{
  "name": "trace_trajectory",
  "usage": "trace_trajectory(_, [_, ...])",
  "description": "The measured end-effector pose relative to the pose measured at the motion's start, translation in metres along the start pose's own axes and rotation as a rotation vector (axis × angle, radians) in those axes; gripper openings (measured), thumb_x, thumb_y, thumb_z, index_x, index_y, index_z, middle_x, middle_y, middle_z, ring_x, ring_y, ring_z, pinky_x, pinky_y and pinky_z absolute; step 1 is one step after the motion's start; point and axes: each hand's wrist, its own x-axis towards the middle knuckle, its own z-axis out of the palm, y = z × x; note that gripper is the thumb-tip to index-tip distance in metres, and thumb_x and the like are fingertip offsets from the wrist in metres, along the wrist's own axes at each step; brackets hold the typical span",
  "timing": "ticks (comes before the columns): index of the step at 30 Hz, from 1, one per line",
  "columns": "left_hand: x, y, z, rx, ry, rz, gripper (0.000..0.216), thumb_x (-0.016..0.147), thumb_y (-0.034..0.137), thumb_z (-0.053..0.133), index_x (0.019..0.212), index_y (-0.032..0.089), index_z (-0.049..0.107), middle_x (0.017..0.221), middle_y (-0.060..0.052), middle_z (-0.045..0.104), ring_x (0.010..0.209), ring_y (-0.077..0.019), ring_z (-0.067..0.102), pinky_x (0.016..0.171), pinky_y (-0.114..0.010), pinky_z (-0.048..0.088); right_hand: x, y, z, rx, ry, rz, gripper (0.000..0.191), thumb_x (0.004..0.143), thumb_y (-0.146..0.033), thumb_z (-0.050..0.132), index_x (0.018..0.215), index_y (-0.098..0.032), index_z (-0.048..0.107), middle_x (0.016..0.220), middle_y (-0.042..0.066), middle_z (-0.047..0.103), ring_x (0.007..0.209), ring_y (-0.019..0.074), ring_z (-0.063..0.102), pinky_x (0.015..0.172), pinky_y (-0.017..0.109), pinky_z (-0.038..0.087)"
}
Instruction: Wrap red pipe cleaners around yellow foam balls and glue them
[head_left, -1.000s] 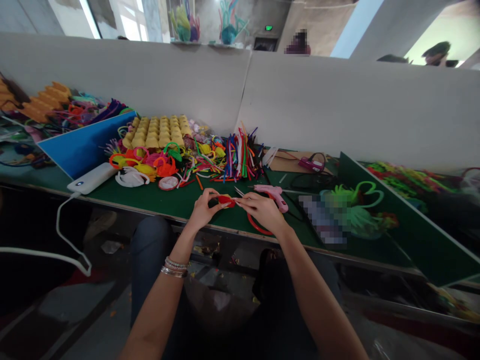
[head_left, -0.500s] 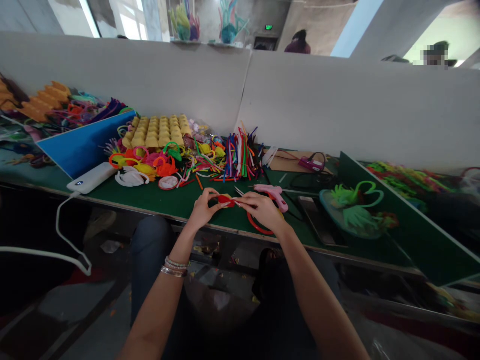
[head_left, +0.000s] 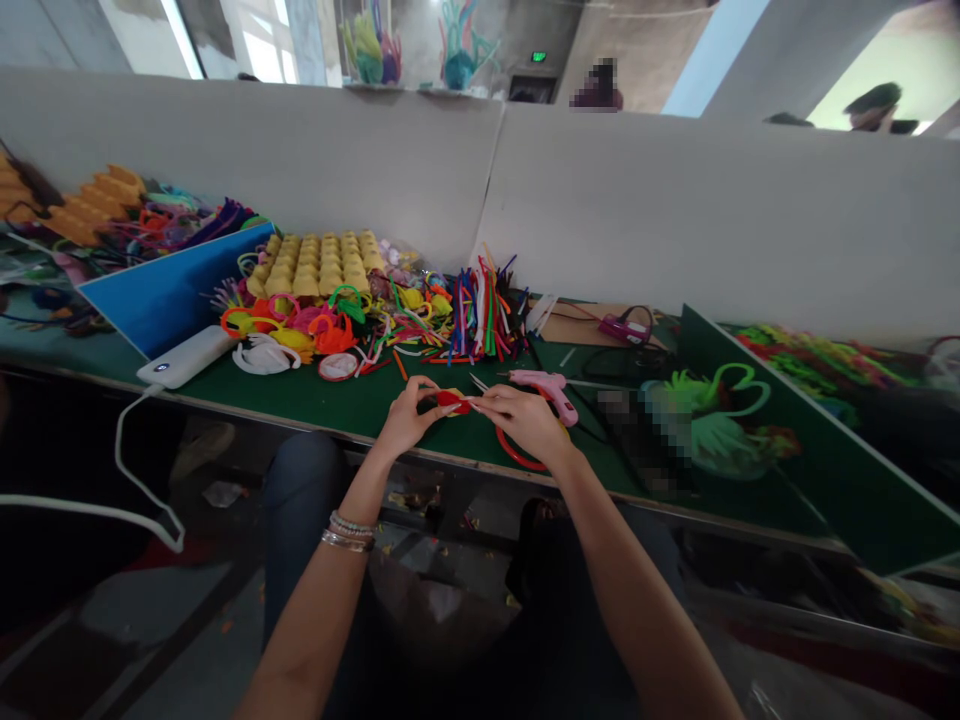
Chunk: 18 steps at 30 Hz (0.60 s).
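- The left hand (head_left: 405, 420) and right hand (head_left: 525, 418) are covering parts of the small red piece (head_left: 448, 398)!
- The right hand is also hiding the middle of the scissors (head_left: 517, 458).
- Pixel blocks are masking a dark object (head_left: 645, 450).
- The left edge is cutting off a white cable (head_left: 75, 507)!

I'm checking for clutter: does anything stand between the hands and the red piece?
Nothing visible does: the left hand and right hand both touch the red piece. The pink glue gun lies beyond the right hand.
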Motion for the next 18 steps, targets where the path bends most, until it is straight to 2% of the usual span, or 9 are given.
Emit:
trace_trajectory(8, [0.0001, -0.0014, -0.0009, 0.004, -0.005, -0.023, 0.037, 0.072, 0.037, 0.065, 0.097, 0.022, 0.042, 0.105, -0.006, 0.066, 0.100, -0.0187, 0.061, 0.089, -0.034, 0.041, -0.0037, -0.0002, -0.0001, 0.010, 0.051, 0.014, 0.028, 0.090, -0.029, 0.048, 0.112, -0.027, 0.065, 0.093, 0.003, 0.066, 0.082, 0.0133, 0.062, 0.073, 0.023, 0.048])
trace_trajectory(18, [0.0012, -0.0069, -0.0057, -0.097, -0.113, -0.090, 0.042, 0.072, 0.043, 0.065, 0.096, 0.020, 0.040, 0.106, -0.009, 0.064, 0.102, -0.0203, 0.060, 0.088, -0.035, 0.043, -0.0067, 0.0006, 0.0012, 0.064, 0.093, 0.008, 0.027, 0.089, -0.029, 0.049, 0.109, -0.027, 0.067, 0.094, 0.003, 0.066, 0.083, 0.0135, 0.062, 0.074, 0.024, 0.049])
